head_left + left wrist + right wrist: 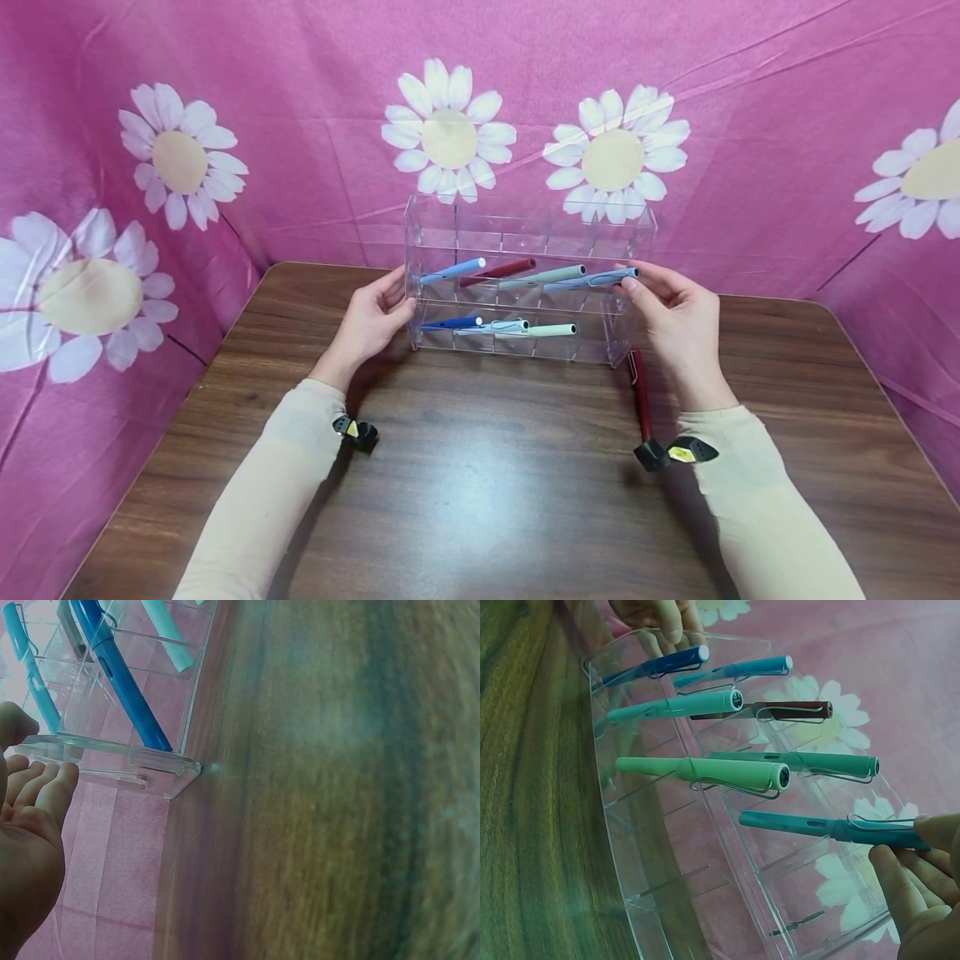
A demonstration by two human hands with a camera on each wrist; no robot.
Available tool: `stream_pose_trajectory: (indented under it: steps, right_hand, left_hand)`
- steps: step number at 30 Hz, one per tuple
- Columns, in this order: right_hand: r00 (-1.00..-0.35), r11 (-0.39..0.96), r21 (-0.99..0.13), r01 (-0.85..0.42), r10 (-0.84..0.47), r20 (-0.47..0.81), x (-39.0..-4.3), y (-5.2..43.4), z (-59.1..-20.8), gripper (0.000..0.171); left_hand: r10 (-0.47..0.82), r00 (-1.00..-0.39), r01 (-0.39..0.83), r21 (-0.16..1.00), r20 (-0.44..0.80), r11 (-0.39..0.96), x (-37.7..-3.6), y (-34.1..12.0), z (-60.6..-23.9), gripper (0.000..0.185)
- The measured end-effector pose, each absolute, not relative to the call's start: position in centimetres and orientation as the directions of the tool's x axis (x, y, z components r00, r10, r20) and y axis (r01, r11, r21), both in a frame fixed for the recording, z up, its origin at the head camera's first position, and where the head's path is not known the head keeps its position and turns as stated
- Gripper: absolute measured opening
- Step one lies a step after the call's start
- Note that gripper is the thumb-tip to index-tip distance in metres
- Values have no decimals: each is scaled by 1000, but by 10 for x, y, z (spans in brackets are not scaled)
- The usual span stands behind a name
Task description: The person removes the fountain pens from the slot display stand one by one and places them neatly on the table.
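Note:
A clear tiered pen rack point(613, 333) stands at the back of the table. With thumb in front and fingers behind, my left hand point(372, 323) grips its left side panel point(112, 754). My right hand point(681, 325) pinches the capped end of a light blue fountain pen point(825, 827), whose other end lies over the rack's middle tier. On that tier also lie a blue pen point(457, 270), a dark red pen point(501, 272) and a green pen point(551, 277). The lower tier bears a dark blue pen point(453, 323), a pale blue pen point(491, 327) and a pale green pen point(553, 331).
Another dark red pen point(641, 396) lies on the wooden table point(480, 500), below my right hand and just right of the rack. Behind the table hangs a pink cloth point(322, 125) with large white daisies.

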State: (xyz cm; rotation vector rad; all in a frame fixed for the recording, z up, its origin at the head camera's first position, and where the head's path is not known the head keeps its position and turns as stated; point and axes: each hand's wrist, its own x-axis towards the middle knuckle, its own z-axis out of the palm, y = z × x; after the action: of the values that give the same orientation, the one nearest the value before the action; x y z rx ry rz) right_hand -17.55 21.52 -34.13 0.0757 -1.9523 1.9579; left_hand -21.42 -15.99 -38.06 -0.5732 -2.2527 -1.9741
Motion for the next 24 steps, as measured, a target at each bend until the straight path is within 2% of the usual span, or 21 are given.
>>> stream_pose_trajectory:
  steps: [4, 24]
  right_hand:
    - [-923, -1, -950, -312, 236, 303, -175, 215, -340, 36]
    - [-886, 12, -931, -364, 305, 350, -164, 218, -325, 36]
  left_hand:
    - [217, -926, 335, 937, 309, 94, -214, -160, -381, 55]
    - [218, -927, 330, 939, 304, 94, -214, -160, -380, 55]
